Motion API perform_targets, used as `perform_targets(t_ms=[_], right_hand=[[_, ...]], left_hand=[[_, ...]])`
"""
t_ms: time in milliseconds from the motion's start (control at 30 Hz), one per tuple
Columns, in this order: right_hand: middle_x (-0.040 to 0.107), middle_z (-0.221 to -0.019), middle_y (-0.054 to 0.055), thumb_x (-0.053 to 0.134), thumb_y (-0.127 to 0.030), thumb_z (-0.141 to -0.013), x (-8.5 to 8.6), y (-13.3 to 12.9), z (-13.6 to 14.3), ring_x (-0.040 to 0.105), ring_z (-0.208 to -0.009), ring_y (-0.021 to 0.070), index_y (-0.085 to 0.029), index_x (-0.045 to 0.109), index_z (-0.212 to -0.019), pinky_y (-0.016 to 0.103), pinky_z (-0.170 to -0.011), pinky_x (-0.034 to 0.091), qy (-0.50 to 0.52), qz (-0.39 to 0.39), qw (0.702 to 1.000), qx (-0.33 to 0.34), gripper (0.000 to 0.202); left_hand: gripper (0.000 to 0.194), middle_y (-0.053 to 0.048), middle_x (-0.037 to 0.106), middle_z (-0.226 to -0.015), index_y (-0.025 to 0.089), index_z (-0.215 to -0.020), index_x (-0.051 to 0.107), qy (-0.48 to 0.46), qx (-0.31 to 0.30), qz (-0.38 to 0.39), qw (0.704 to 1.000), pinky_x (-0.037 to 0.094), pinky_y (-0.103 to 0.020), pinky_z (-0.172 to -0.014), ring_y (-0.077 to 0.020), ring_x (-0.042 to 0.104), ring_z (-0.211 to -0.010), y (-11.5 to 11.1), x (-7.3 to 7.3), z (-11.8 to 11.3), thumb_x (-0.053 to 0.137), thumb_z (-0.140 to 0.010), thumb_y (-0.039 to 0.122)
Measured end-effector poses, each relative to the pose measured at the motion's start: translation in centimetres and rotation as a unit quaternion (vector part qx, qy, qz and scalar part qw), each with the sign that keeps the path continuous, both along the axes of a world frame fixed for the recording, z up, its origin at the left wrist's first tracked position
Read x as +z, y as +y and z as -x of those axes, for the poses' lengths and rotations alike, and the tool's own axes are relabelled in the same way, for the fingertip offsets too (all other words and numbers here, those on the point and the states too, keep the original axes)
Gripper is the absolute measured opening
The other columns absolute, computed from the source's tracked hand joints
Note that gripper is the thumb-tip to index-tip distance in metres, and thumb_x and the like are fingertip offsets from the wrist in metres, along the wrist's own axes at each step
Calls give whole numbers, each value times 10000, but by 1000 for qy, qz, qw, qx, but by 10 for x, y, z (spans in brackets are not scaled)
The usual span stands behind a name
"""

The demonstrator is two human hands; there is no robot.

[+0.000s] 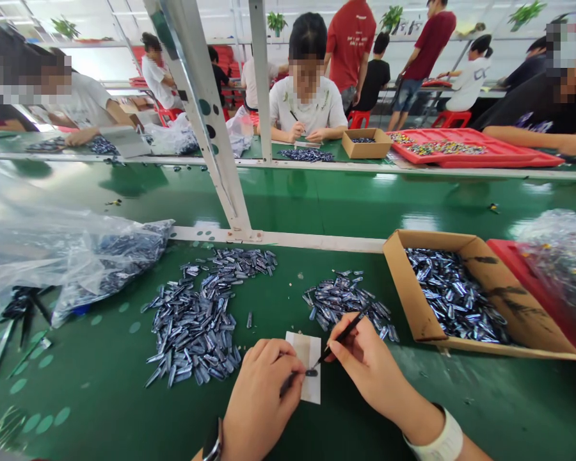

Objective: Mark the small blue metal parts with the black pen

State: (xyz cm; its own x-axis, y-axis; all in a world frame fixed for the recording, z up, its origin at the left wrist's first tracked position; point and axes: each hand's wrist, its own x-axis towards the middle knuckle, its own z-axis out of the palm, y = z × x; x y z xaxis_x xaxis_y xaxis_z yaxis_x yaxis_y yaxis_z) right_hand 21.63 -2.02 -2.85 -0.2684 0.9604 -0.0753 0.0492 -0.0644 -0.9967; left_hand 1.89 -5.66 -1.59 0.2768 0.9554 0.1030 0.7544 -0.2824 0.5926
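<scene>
Toward the bench's near edge (355, 429), left hand (259, 390): thumb and forefinger were closed in a pinch at the left end of a small dark piece (312, 372), which showed over a pale card (312, 392).
Right hand (369, 362): its fingers were closed around a slim black tool (348, 331), whose tip came down beside the piece.
Loose heaps: one large pile (196, 326) lay left of the hands; a smaller pile (348, 298) lay beyond the right hand.
Far right corner: a cardboard box (408, 301) held more pieces.
Risk: the tip could have slid off so narrow a piece — too much push or a loose pinch would likely do it — and scratched it or pricked the left fingers. A careless right wrist might have nudged the card.
Hard to make out: the fingers hid part of the piece, and the dark shape between them was unclear — as was the tool's exact tip. The bench's near edge was cut off.
</scene>
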Motion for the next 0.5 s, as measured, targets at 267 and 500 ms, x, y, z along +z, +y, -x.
perform_targets(t_ms=[267,500], right_hand=[[584,-846,-5,602,-375,-930,-2,-1,0,654,-732,164,-253,478,-935,328,-727,593,8,2,1000,8,174],[582,-843,-6,611,-390,-919,0,0,0,666,-722,168,-249,474,-924,336,-721,589,6,12,1000,4,196]], left_hand=[[180,-28,649,-956,221,-827,663,12,-6,-5,1000,497,-396,-819,-219,607,-904,-3,-1,0,584,-813,59],[184,-23,649,-948,227,-822,660,19,-5,-7,1000,503,-391,-812,-220,612,-897,-1,0,0,596,-799,56]])
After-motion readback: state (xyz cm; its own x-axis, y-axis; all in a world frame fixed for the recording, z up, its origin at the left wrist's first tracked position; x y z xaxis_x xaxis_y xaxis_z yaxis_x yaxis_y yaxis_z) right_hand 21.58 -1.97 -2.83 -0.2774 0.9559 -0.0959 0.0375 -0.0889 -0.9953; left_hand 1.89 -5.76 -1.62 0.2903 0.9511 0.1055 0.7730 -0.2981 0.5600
